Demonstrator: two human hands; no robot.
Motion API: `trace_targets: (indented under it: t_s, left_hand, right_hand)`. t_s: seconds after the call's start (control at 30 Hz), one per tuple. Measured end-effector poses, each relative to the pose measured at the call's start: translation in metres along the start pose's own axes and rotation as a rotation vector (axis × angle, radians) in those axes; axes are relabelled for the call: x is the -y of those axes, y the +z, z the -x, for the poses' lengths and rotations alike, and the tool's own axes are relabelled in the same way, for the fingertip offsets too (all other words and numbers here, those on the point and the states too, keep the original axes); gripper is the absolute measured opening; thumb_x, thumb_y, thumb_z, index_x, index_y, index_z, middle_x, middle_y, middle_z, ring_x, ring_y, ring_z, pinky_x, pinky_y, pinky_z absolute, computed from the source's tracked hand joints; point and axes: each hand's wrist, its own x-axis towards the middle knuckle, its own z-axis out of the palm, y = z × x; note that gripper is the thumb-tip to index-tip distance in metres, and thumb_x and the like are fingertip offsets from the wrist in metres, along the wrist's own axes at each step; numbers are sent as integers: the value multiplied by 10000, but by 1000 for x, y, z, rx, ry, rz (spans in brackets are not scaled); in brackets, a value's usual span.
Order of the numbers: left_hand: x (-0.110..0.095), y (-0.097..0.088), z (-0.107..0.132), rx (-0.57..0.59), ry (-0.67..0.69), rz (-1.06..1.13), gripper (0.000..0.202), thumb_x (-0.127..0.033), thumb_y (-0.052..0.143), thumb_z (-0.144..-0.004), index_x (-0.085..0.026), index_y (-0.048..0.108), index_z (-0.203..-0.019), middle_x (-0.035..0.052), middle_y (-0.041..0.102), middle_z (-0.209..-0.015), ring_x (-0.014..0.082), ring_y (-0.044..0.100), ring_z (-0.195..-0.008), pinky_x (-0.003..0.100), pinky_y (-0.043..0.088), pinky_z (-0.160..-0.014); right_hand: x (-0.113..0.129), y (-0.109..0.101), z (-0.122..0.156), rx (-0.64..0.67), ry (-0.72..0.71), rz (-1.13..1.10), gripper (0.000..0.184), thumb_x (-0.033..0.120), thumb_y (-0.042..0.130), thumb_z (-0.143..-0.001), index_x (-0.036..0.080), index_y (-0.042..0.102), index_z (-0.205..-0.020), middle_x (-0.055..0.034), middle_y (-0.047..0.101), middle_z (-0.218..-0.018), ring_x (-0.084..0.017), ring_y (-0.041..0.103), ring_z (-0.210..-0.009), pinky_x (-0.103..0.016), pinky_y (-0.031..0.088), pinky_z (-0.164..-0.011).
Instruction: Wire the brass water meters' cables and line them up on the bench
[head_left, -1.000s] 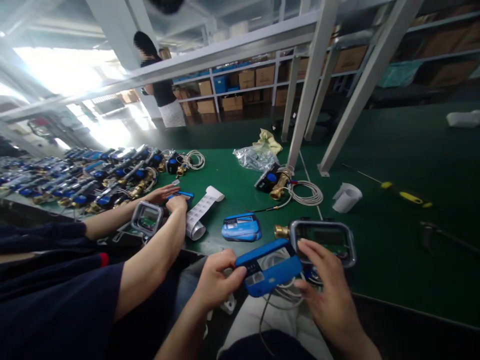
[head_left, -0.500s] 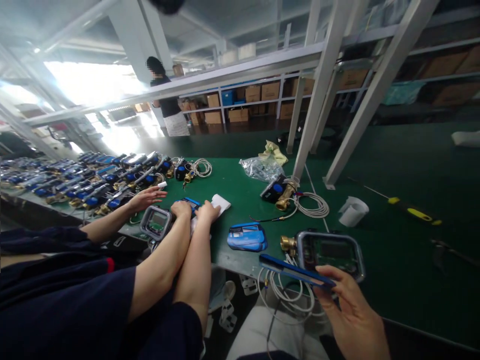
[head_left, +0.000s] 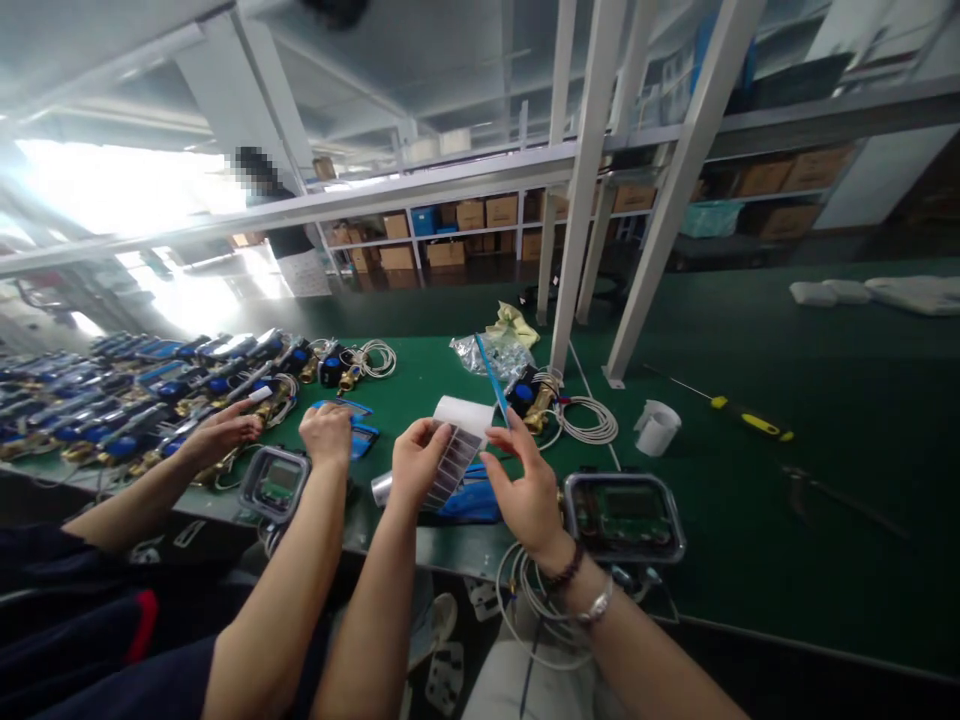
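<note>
My left hand (head_left: 420, 462) is closed on a strip of labels (head_left: 456, 462), its thumb pressed on the printed side. The strip's white backing curls up at the top, and a rolled end sticks out to the left. My right hand (head_left: 529, 485), with bracelets on the wrist, holds a thin blue faceplate (head_left: 491, 370), seen edge-on, between its fingers. Its thumb and forefinger reach to the strip's right edge; whether they pinch it I cannot tell. More blue faceplates (head_left: 471, 500) lie under the strip. A meter with a clear-windowed housing (head_left: 624, 518) sits right of my hand.
On the left a co-worker's hands (head_left: 326, 432) are near another meter (head_left: 276, 482). Rows of meters (head_left: 150, 390) stand beyond. Also on the bench are a coiled-cable meter (head_left: 536, 395), a white roll (head_left: 658, 428) and a screwdriver (head_left: 750, 415). Metal posts (head_left: 589, 200) rise from the bench.
My left hand has brought the label strip right and unrolled it. My right hand has moved up and left with the faceplate to meet it. The co-worker's hand has drawn away left.
</note>
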Motion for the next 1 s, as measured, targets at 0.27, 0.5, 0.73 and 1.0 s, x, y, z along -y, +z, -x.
trace_targets:
  t_s: [0.27,0.5,0.73,1.0]
  left_hand:
    - [-3,-1,2,-24,-73,101,286,-409,646,-648,-131,588,-676,-16,568,-597,101,488,-542,202,381,-530]
    - [-3,2,1,-56,-95,120,290,-420,642,-644,-136,596,-675,-19,560,-593,104,490,-546,206,381,-539]
    - [6,3,-3,-94,-118,159,284,-409,645,-641,-131,585,-656,-33,539,-558,90,468,-518,193,358,-511]
    - [24,0,-36,-151,-112,4,314,-378,560,-726,-113,638,-876,68,655,-799,182,604,-749,266,463,-663]
  right_hand:
    - [-14,27,-6,-41,84,-132,379,240,593,-810,192,553,-1183,-53,673,-940,-151,634,-753,-289,543,-727]
    - [-17,31,-2,-112,127,-135,329,268,588,-808,175,563,-1123,-39,672,-855,-155,631,-746,-302,543,-736]
    - [-21,34,-2,-146,-187,72,241,187,521,-857,189,604,-1083,-66,680,-901,-158,628,-739,-301,529,-717]
    - [-3,21,1,-104,198,-136,157,219,631,-754,174,625,-905,-27,649,-752,-158,585,-684,-298,501,-676]
